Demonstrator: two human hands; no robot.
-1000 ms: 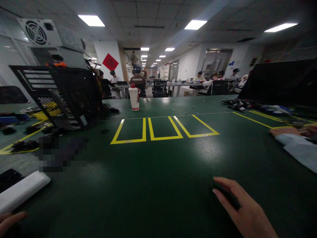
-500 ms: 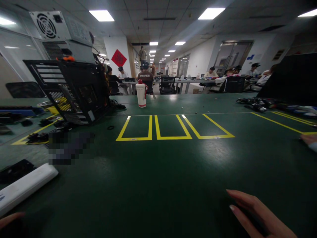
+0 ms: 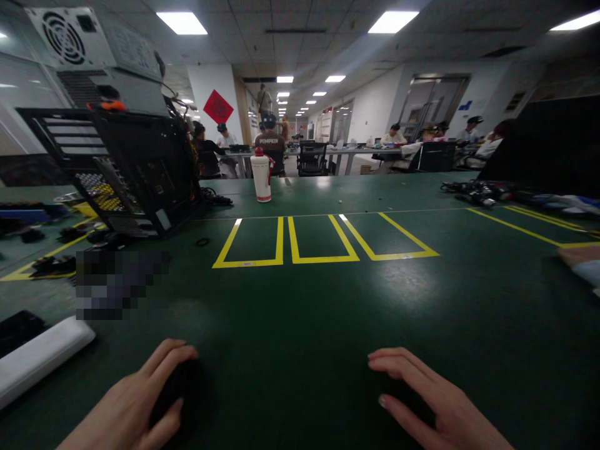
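Observation:
My left hand (image 3: pixel 140 394) hovers over or rests on the front part of the green table (image 3: pixel 281 337); I cannot tell which. Its fingers curl forward with the thumb apart, and a dark shadow fills the gap between them. Across from it, my right hand (image 3: pixel 429 397) has its fingers bent inward and the thumb held away, with nothing seen in its grasp. Left of my left hand lies a long white object with a rounded end (image 3: pixel 44 359). Beyond both hands, three yellow tape outlines (image 3: pixel 323 259) mark the tabletop.
A black computer case (image 3: pixel 135 175) with a silver power supply (image 3: pixel 65 39) on top stands at the left. A white bottle with a red lid (image 3: pixel 262 178) is at the back. Cables (image 3: pixel 469 192) lie at the right, near another person's hand (image 3: pixel 579 255). Several people sit beyond.
My left hand has come fully into view from the lower left edge. My right hand has moved left, toward the middle. The view has shifted slightly.

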